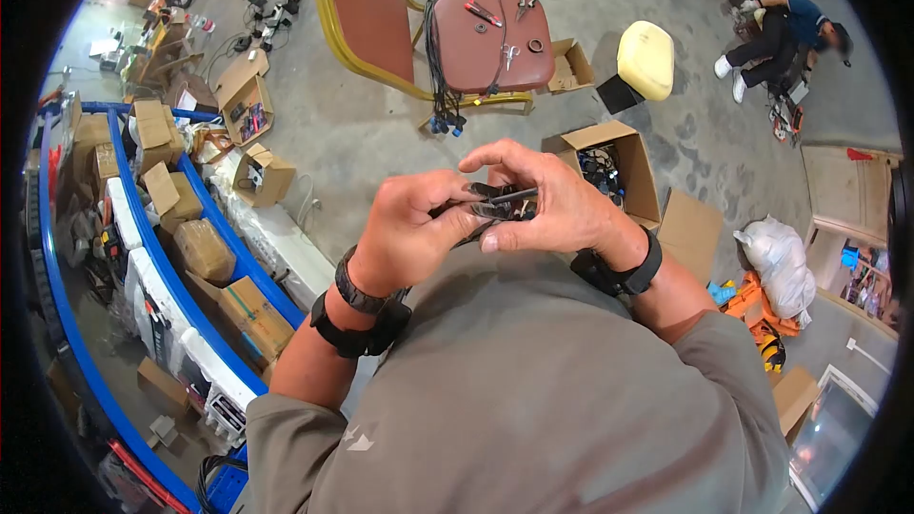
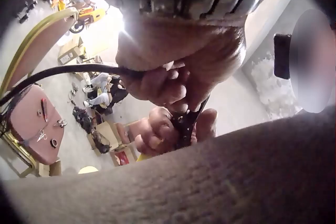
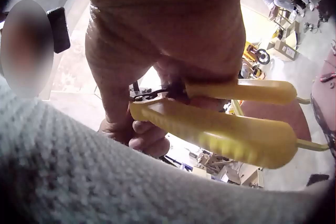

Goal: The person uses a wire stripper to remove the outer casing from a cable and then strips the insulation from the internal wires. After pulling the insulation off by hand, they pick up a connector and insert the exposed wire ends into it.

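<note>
Live now, on the near side of the red chair [image 1: 466,65]: left hand [image 1: 416,219] pinching a black cable [image 2: 68,69], right hand [image 1: 562,207] clasping yellow-handled pliers [image 3: 218,132], dark head close to the left fingers!

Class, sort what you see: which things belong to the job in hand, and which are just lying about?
In the job:
long black cable, in the left hand
tool with two yellow handles, in the right hand

Lying about, seemingly:
rounded pale-yellow stool
bulging white plastic sack
slim red tool on the chair seat
</note>
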Motion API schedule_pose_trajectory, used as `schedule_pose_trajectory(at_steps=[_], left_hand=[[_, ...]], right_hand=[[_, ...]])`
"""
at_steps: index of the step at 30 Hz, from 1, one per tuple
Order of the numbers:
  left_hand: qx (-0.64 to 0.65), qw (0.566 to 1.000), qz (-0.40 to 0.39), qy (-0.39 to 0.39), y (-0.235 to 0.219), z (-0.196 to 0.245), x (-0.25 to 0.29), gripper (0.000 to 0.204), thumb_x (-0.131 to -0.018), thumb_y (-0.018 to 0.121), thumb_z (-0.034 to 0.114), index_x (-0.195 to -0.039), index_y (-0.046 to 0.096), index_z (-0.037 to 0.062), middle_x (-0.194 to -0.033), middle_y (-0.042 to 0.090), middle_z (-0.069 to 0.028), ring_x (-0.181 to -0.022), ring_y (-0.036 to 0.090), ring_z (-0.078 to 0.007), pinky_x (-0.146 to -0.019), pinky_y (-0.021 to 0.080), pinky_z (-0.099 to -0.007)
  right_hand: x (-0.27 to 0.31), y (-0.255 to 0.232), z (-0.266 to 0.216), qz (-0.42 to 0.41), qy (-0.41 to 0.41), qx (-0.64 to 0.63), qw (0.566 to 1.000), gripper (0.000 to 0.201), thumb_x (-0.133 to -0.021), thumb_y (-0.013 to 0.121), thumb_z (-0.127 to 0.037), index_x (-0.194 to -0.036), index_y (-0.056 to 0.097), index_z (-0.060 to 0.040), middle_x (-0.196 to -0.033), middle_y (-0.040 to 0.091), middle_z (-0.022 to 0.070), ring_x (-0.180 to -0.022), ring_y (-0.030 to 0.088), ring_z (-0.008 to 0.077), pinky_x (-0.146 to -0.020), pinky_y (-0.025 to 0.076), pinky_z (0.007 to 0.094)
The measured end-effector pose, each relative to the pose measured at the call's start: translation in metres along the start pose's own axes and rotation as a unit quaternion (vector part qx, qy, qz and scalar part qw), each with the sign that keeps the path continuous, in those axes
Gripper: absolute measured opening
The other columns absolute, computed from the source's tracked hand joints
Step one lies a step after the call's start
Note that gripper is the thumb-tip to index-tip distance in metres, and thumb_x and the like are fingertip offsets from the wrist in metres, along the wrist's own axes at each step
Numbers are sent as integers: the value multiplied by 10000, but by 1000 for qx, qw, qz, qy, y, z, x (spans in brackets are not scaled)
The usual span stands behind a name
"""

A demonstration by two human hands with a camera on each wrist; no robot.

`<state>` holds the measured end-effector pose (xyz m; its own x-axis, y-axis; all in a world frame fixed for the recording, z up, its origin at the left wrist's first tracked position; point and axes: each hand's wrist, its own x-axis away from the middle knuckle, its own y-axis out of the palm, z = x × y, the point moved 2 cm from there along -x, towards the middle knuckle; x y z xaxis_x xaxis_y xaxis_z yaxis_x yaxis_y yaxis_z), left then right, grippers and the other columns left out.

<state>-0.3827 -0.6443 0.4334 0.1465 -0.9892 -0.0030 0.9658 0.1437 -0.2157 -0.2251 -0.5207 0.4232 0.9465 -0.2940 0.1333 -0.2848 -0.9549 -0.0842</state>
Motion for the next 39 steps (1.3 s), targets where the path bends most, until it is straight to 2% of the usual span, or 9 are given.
schedule_pose_trajectory(at_steps=[6, 8, 11, 12, 15, 20, 23, 32, 39], left_hand=[[74, 997, -1, -29, 4, -6, 4, 117, -845, 669, -61, -940, 721, -18, -845, 689, -37, -799, 615, -92, -722, 487, -267], [104, 994, 14, -38, 4, -10, 6, 130, -838, 668, -52, -955, 720, -28, -824, 698, -51, -769, 613, -85, -688, 498, -266], [111, 992, 30, -46, 1, -12, 9, 134, -858, 650, -57, -971, 718, -35, -857, 702, -33, -793, 613, -82, -712, 494, -255], [107, 993, 33, -49, 1, -11, 10, 133, -869, 641, -62, -975, 717, -36, -879, 701, -21, -813, 614, -82, -732, 489, -249], [21, 997, 52, -44, -4, -2, 9, 119, -879, 660, -21, -982, 711, -52, -854, 705, -12, -714, 591, -72, -637, 480, -241], [100, 987, 72, -102, 0, -14, 8, 114, -905, 672, 40, -985, 709, -32, -808, 695, -26, -600, 530, -41, -510, 410, -218], [126, 983, 68, -113, 1, -14, 7, 109, -921, 664, 53, -985, 703, -26, -791, 689, -37, -593, 524, -39, -498, 393, -213], [170, 974, 56, -142, 4, -13, 8, 103, -929, 656, 49, -979, 691, -33, -768, 676, -43, -612, 540, -54, -515, 390, -211], [181, 972, 66, -131, 7, -17, 11, 82, -924, 655, 18, -972, 691, -38, -769, 676, -47, -633, 574, -70, -528, 398, -212]], right_hand=[[1, 7, 5, 15, -30, 40, 999, 669, -690, 843, -173, -1273, 536, -54, -893, 615, 75, -818, 613, 192, -748, 511, 335], [-1, 11, 9, 15, -49, 47, 998, 664, -690, 825, -150, -1277, 533, -52, -938, 635, 92, -845, 629, 210, -761, 516, 348], [-4, 13, 2, 3, -4, 99, 995, 656, -741, 774, -73, -1336, 502, -34, -1164, 607, 86, -1034, 584, 174, -878, 491, 334], [-5, 15, 1, -6, 8, 81, 997, 631, -757, 739, -65, -1339, 497, -30, -1164, 599, 88, -1042, 576, 171, -884, 486, 333], [-9, 19, 1, -44, 39, 31, 998, 569, -807, 640, -53, -1352, 479, -21, -1168, 577, 89, -1062, 552, 158, -907, 470, 331], [-13, 20, 20, -105, 78, -50, 990, 538, -852, 537, -73, -1383, 463, -22, -1189, 542, 64, -1076, 516, 143, -940, 439, 322], [-14, 25, 22, -79, 79, -113, 987, 421, -881, 543, -139, -1286, 502, -29, -1010, 556, 25, -939, 530, 134, -885, 460, 298], [-9, 23, 27, -110, 142, -223, 958, 512, -891, 552, -134, -1386, 474, -31, -1100, 600, 43, -1037, 573, 135, -942, 465, 297], [-8, 22, 26, -114, 142, -206, 962, 521, -870, 549, -113, -1379, 482, -21, -1108, 614, 59, -1063, 586, 157, -970, 467, 313]])
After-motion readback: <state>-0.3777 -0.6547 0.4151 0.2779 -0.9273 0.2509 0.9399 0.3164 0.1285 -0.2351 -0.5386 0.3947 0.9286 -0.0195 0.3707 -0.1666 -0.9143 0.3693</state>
